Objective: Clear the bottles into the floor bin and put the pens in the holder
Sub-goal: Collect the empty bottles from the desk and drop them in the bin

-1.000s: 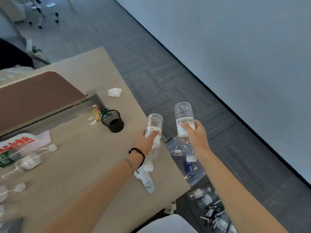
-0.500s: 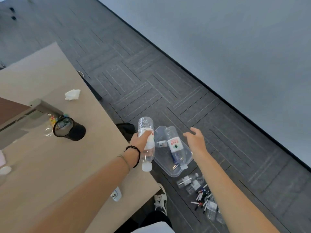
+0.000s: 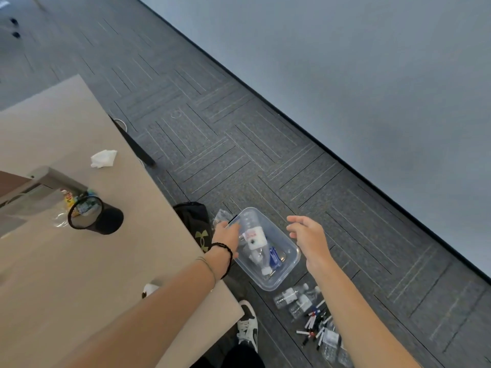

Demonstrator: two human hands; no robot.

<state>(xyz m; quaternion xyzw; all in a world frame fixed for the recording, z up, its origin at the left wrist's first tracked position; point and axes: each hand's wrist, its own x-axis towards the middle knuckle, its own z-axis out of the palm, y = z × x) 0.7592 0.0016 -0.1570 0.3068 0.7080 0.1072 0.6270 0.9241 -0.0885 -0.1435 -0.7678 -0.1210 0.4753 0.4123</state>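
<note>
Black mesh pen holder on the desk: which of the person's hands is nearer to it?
Left. The left hand is just right of the holder; the right hand hangs farther right.

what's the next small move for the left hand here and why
Probably let go and draw back toward the table. The left hand is at the rim of the clear floor bin, its fingers on a bottle that already lies inside with the others. The right hand hovers open and empty above the bin. The mesh pen holder still waits on the table.
</note>
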